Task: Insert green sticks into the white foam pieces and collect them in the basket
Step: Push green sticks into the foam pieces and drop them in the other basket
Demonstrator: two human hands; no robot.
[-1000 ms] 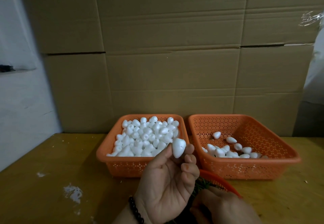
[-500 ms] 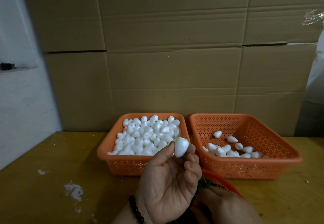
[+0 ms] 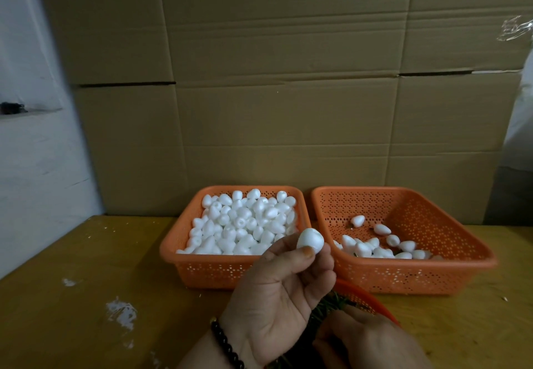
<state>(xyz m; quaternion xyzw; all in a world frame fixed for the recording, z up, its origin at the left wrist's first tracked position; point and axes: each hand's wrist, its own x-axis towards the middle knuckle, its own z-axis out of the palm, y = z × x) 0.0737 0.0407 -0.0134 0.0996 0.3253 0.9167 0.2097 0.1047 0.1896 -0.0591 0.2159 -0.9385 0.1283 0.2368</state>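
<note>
The right hand (image 3: 372,339) is running off the bottom edge at five o'clock, its fingertips hiding in the green sticks (image 3: 331,306), so its grip is staying unreadable. The left hand (image 3: 277,296) is covering most of the near orange tray (image 3: 366,300) and the left basket's (image 3: 202,267) near corner. In the right basket (image 3: 403,270), any sticks are sitting too small to tell.

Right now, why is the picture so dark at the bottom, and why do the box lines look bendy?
In the head view, light falls mostly on the foam pieces, so they glow white; the table and the right hand sit in dim shadow, and the green sticks barely show. The wide-angle lens bows the cardboard seams toward the edges. The left hand looks slightly soft.
</note>
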